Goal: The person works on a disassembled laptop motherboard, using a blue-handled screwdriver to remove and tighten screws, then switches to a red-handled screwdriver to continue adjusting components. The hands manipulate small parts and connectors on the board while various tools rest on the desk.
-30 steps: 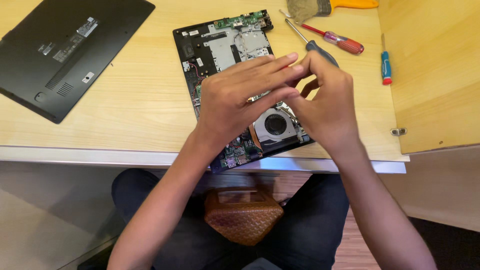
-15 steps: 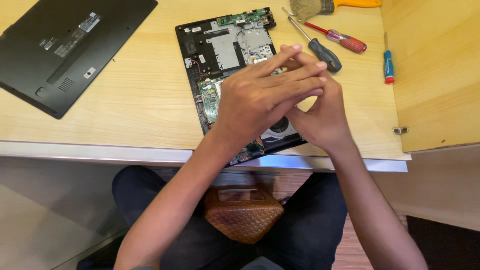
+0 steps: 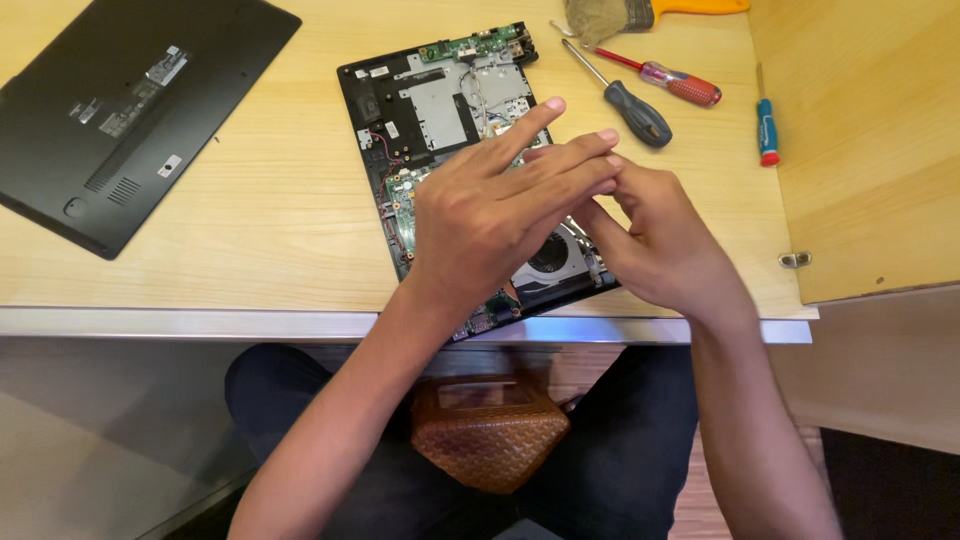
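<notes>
An opened black laptop base (image 3: 440, 100) lies on the wooden table (image 3: 270, 220) with its circuit board and round fan (image 3: 555, 255) exposed. Both my hands hover over its lower half and touch each other. My left hand (image 3: 490, 225) has its fingers stretched out, pointing right, and they lie over the fingertips of my right hand (image 3: 665, 245). The right hand's fingers are curled inward toward the left fingertips. Whatever may be between the fingers is hidden.
The laptop's removed black bottom cover (image 3: 130, 110) lies at the far left. Behind the laptop are a black-handled screwdriver (image 3: 635, 110), a red-handled one (image 3: 680, 85), a small blue one (image 3: 767, 130) and a brush (image 3: 610, 15). A wooden panel (image 3: 870, 130) stands at right. A brown woven object (image 3: 490, 435) sits between my legs.
Both hands stayed joined over the laptop. My left fingers have straightened and slid across the right hand's fingertips, and the fan is uncovered again.
</notes>
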